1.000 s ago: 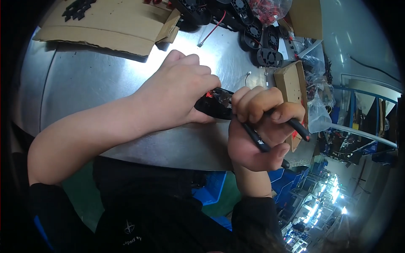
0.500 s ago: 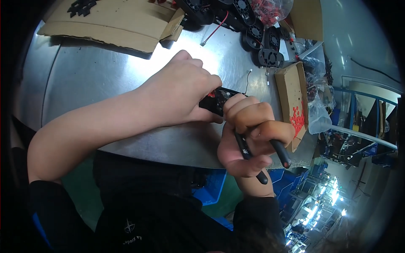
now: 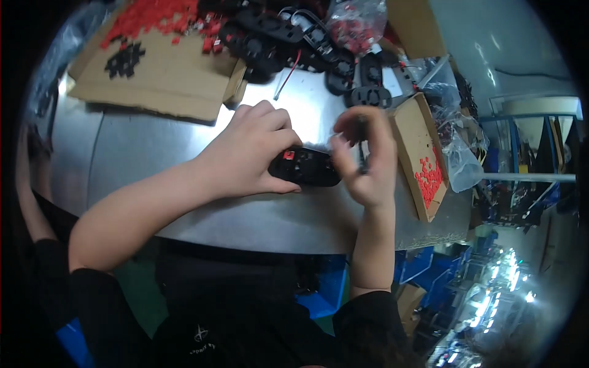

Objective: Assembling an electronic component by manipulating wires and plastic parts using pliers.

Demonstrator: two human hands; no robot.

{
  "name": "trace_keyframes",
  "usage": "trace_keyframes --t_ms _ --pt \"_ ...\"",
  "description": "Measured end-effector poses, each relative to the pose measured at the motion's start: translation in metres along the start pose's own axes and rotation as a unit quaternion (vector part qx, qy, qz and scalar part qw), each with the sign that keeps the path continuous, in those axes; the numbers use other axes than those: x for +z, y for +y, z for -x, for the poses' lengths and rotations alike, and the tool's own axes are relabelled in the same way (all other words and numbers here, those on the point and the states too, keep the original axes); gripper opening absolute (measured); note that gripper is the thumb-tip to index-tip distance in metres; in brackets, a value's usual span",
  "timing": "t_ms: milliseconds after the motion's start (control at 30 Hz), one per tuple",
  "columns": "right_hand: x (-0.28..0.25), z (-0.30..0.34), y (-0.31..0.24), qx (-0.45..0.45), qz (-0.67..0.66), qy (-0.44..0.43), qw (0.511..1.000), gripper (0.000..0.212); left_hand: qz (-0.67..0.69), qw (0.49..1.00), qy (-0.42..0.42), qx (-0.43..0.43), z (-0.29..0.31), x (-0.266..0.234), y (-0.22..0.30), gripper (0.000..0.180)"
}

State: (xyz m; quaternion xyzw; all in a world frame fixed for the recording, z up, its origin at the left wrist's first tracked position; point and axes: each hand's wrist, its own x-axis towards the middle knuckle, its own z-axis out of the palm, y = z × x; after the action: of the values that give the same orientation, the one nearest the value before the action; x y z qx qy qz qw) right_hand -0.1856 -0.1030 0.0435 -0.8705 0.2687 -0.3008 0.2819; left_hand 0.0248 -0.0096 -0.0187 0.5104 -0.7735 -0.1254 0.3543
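My left hand (image 3: 261,147) is closed around the left end of a black plastic fan housing (image 3: 316,168), thumb at its near edge and fingers at the far one. A small red piece (image 3: 288,156) sits inside the housing, close to my left fingers. Just right of the housing is my right hand (image 3: 374,162), smeared by motion, its fingers curled. A dark strip of the black-handled pliers (image 3: 363,144) shows between its fingers and thumb; the rest of the tool is hidden. A gap parts my right hand from the housing.
Several black fans (image 3: 264,46) are heaped at the back. A cardboard tray (image 3: 178,101) at back left bears red and black pieces. An open carton (image 3: 410,132) with red pieces stands at right, beside clear plastic bags (image 3: 463,165). Another person's arm (image 3: 27,190) shows at far left.
My right hand has drawn back from the housing, uncovering it, and its grip on the pliers has turned so the handles no longer point toward me. My left hand still holds the housing.
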Motion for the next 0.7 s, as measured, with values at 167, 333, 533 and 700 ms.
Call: trace_keyframes --t_ms 167,333,533,700 --pt "0.000 0.004 -0.006 0.080 -0.082 -0.114 0.987 0.021 0.331 0.928 -0.068 -0.158 -0.006 -0.025 -0.001 0.057" --pt "-0.004 0.008 -0.012 0.066 -0.140 -0.189 0.970 0.022 0.664 0.729 -0.018 -0.168 -0.006 -0.020 -0.006 0.052" --pt "-0.003 0.008 -0.012 0.123 -0.321 -0.016 0.939 0.042 0.693 0.668 -0.117 -0.246 -0.005 -0.033 -0.006 0.056" --pt "0.003 0.007 -0.012 0.190 -0.267 -0.181 0.927 0.023 0.564 0.732 -0.203 -0.324 -0.006 -0.038 0.008 0.046"
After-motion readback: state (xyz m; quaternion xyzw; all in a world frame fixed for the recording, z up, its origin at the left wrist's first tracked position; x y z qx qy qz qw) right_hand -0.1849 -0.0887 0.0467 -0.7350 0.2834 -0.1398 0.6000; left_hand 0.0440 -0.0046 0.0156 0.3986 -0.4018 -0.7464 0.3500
